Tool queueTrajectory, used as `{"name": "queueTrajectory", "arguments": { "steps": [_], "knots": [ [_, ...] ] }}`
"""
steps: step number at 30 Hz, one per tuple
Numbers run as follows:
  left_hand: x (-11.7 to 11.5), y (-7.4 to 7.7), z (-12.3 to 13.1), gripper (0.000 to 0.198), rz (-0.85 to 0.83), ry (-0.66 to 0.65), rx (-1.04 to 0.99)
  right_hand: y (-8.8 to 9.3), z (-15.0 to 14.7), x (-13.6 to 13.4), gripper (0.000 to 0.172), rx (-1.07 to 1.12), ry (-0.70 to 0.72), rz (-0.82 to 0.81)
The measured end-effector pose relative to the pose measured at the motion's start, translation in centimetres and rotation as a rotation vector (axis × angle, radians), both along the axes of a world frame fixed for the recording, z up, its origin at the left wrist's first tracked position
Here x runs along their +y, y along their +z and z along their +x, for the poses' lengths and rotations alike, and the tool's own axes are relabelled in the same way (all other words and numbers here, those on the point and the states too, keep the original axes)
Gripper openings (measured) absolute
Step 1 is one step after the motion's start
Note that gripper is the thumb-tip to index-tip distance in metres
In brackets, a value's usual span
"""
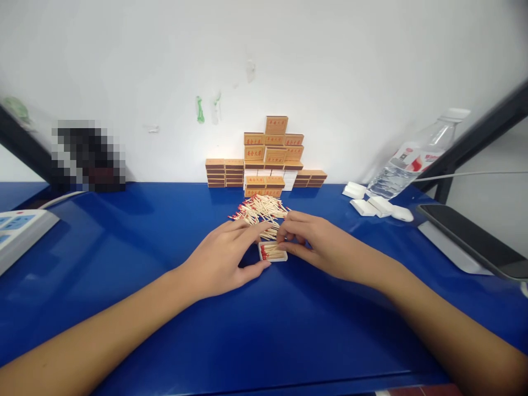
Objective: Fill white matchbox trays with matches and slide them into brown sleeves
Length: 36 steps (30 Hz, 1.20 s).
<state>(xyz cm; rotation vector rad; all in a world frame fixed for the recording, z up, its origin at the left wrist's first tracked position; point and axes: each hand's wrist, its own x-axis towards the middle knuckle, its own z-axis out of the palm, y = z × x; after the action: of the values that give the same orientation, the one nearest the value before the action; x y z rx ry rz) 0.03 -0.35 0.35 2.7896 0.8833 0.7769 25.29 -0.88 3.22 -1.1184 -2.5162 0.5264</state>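
Note:
A small white matchbox tray (pixel 284 258) lies on the blue table, with red-headed matches (pixel 271 252) inside, heads to the left. My left hand (pixel 226 256) holds it at the left end, thumb at the near edge and forefinger reaching along the far side. At the right end, my right hand (pixel 303 236) has thumb and fingers pinched together on matches over the tray; the fingertips partly hide them. Just behind both hands is a loose pile of matches (pixel 264 208), partly covered by my fingers.
Orange matchboxes (pixel 274 157) stand stacked against the wall behind the pile. Right are white trays or blocks (pixel 365 207), a leaning plastic bottle (pixel 406 162) and a phone (pixel 474 236) propped up. A white power strip (pixel 28 234) sits at left on the blue table (pixel 264 335).

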Motion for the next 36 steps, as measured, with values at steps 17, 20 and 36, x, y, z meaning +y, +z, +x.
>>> {"name": "queueTrajectory", "arguments": {
  "steps": [17, 20, 36],
  "knots": [
    [-0.29, 0.22, 0.08, 0.057, 0.031, -0.029, -0.013, -0.30, -0.25, -0.32, 0.010, -0.022, 0.029, 0.000],
    [-0.28, 0.22, 0.08, 0.059, 0.031, -0.029, -0.010, -0.27, -0.34, -0.43, 0.007, -0.018, 0.036, -0.015],
    [-0.32, 0.26, 0.13, 0.058, -0.027, -0.036, -0.031, -0.31, -0.23, 0.08, 0.011, -0.004, -0.098, 0.094]
  ]
}}
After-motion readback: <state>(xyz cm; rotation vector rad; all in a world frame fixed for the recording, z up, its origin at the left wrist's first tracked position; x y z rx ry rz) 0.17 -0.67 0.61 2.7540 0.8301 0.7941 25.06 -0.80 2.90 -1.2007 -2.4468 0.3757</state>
